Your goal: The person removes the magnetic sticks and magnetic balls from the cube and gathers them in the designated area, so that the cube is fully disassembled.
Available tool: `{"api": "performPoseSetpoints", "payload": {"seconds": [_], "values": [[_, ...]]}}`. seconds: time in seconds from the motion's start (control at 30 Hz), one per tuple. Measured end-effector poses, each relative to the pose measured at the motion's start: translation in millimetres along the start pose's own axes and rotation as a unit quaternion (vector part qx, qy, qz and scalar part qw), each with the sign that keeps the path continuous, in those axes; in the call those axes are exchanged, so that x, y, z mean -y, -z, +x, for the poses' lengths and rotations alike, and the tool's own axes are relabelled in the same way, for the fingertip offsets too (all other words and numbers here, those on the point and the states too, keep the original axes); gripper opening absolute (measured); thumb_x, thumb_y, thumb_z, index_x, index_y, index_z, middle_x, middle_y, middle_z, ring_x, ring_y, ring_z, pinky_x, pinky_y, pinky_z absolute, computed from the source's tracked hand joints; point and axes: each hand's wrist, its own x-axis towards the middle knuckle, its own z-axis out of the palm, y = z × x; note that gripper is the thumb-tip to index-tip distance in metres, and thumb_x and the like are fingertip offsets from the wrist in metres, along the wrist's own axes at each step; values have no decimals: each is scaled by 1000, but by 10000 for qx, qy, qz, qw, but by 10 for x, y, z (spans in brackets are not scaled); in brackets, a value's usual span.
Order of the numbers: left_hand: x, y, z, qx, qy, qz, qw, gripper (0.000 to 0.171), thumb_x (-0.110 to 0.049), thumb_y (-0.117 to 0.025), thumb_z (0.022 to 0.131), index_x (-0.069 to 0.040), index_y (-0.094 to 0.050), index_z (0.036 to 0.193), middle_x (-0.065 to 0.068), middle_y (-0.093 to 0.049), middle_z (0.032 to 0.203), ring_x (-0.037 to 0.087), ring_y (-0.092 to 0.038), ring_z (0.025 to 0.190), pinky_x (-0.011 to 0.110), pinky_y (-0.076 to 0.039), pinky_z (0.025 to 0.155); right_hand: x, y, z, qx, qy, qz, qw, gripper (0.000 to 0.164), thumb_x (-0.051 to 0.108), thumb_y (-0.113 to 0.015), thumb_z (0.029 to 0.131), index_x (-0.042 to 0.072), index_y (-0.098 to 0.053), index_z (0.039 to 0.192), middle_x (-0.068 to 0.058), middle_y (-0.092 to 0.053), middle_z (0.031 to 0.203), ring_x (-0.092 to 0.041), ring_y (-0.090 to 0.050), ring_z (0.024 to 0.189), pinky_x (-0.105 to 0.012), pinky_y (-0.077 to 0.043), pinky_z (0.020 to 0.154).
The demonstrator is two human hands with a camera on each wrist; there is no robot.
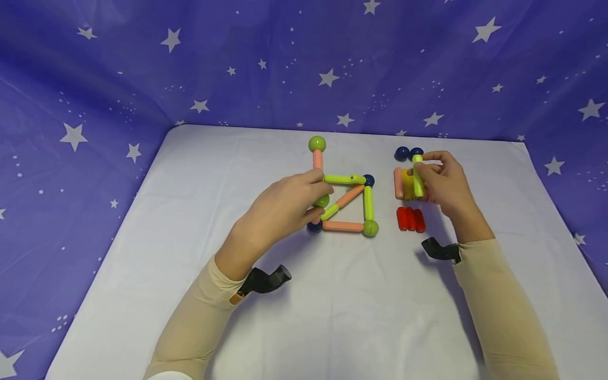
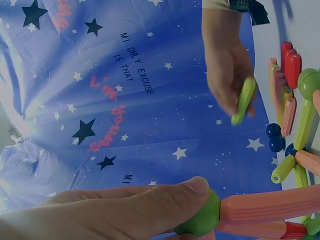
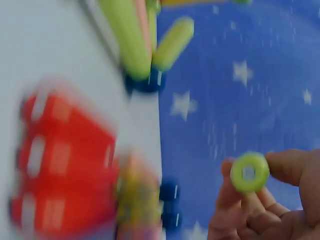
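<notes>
My left hand (image 1: pixel 285 211) holds a green ball (image 2: pixel 204 220) between thumb and fingers; it belongs to a frame of magnetic rods and balls. The frame has light green rods (image 1: pixel 368 203), an orange rod (image 1: pixel 343 226), a diagonal (image 1: pixel 350 196), and blue (image 1: pixel 368 180) and green balls at its corners. An orange rod topped by another green ball (image 1: pixel 316 144) points toward the back. My right hand (image 1: pixel 446 184) pinches a light green magnetic rod (image 1: pixel 418 179), held above the loose pieces to the right. Its round end faces the right wrist view. My left hand hides part of the frame.
Several red rods (image 1: pixel 410 219) lie side by side near my right hand. Behind them are yellow (image 1: pixel 407 184) and orange rods (image 1: pixel 398 183), then blue balls (image 1: pixel 402 153). A white cloth (image 1: pixel 332 316) covers the table, with a starry purple curtain (image 1: pixel 285 63) behind.
</notes>
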Motion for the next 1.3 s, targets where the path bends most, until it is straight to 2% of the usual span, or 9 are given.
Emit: {"api": "performPoseSetpoints", "payload": {"seconds": [0.17,0.33,0.57,0.83,0.97,1.07,1.1,1.17,1.3], "values": [[17,10,-22,19,16,-54,10000,20,-8,-77,84,-11,-68,102,-2,-52,93,9,-53,75,24,-45,64,-295,355,8,-1103,-454,-1132,9864,50,41,-51,96,10,-45,135,-8,-60,109,-14,-56,83,-23,-49,56],[30,23,-47,-50,21,-78,10000,22,-8,-78,83,-11,-68,103,-2,-52,93,9,-54,76,23,-45,66,-524,570,88,-1394,-735,-1831,9704,52,31,-47,93,7,-46,139,-11,-59,113,-18,-55,88,-24,-45,57],[32,26,-63,-96,20,-90,9999,24,-8,-78,82,-10,-69,104,-2,-53,94,8,-54,77,22,-45,66,-715,618,190,-837,-518,-2457,9643,54,28,-48,96,0,-46,141,-25,-56,126,-40,-52,113,-45,-44,81],[28,44,-28,-56,13,-58,10000,23,-9,-78,83,-10,-69,104,-3,-52,93,9,-53,74,23,-44,65,-571,535,164,-709,-311,-2684,9602,53,25,-43,96,-4,-45,140,-29,-52,129,-44,-50,110,-55,-43,85],[24,41,-13,6,20,-37,10000,23,-9,-78,83,-10,-69,104,-2,-52,93,10,-53,74,23,-44,65,-306,253,70,-551,538,-2674,9605,46,23,-50,95,-3,-52,133,-28,-54,122,-41,-51,98,-53,-44,79],[24,34,-5,13,5,-40,10000,23,-8,-78,83,-10,-69,104,-2,-51,92,10,-53,74,24,-44,66,-74,-57,5,97,1349,-2630,9553,44,23,-58,94,4,-55,133,-23,-55,121,-37,-53,96,-51,-46,79],[24,31,-2,15,-6,-35,10000,23,-8,-78,83,-10,-69,104,-2,-51,92,10,-53,74,24,-44,66,-1,-164,-12,404,1637,-2625,9501,45,22,-60,93,7,-54,135,-21,-55,122,-36,-53,97,-51,-46,80],[24,23,5,25,-24,-22,10000,23,-9,-77,83,-10,-69,105,-2,-51,92,10,-53,74,24,-44,66,116,-370,-24,1010,2244,-2788,9283,52,20,-64,93,16,-48,143,-18,-51,127,-35,-51,104,-52,-45,84],[23,8,19,55,-53,28,10000,24,-9,-77,84,-10,-69,106,-2,-52,94,10,-53,74,24,-44,66,256,-691,7,1717,3422,-3432,8577,58,17,-67,93,26,-45,146,-16,-44,137,-38,-45,112,-54,-43,90]]}}
